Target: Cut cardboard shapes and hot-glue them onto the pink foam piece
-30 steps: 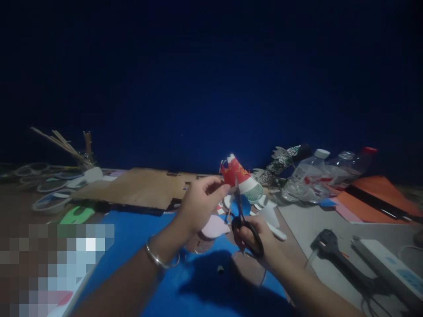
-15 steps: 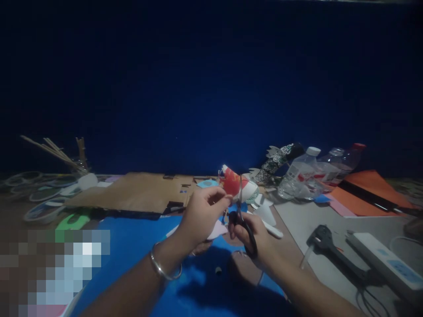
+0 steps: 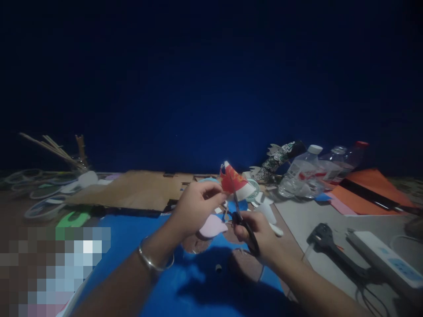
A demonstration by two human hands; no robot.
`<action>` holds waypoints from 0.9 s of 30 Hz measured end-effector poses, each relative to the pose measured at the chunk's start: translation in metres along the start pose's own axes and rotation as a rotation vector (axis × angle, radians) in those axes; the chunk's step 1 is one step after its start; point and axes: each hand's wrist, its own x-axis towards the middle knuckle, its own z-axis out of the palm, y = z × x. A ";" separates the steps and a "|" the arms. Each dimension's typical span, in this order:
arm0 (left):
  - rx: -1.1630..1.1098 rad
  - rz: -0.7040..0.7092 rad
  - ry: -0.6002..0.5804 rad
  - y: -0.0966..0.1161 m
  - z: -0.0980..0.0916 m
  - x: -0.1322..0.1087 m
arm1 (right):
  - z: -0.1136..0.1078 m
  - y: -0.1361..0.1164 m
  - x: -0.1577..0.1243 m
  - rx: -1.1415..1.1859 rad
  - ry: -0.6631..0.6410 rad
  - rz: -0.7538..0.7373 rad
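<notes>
In the head view my left hand (image 3: 198,209) pinches the edge of a curved red and white piece (image 3: 244,189), which looks like part of a paper cup. My right hand (image 3: 261,235) is closed round the dark handles of the scissors (image 3: 253,240). Their blades point up and away, against the red piece; whether they bite into it I cannot tell. Below my left hand is a pale pink paper cutout (image 3: 213,226). A blue sheet (image 3: 132,259) with round holes lies beneath both hands.
Brown cardboard (image 3: 132,191) lies at the back left, near wooden sticks (image 3: 54,149) and a green object (image 3: 72,218). To the right are plastic bottles (image 3: 299,176), orange paper (image 3: 373,180), a glue gun (image 3: 340,255) and a power strip (image 3: 390,255). A scaly-patterned figure (image 3: 274,163) stands behind.
My left hand has shifted left and the red piece has turned in its grip. The scissor blades now lean further left. More of the pink cutout shows.
</notes>
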 end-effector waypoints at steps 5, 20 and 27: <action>0.088 -0.002 -0.047 0.000 -0.009 0.000 | -0.005 -0.002 0.001 -0.141 -0.011 0.011; 0.182 -0.016 -0.006 0.003 -0.019 0.002 | -0.007 0.002 0.004 -0.080 -0.026 0.059; 0.167 -0.060 -0.006 -0.032 -0.011 0.021 | 0.002 0.024 0.019 0.112 0.113 0.214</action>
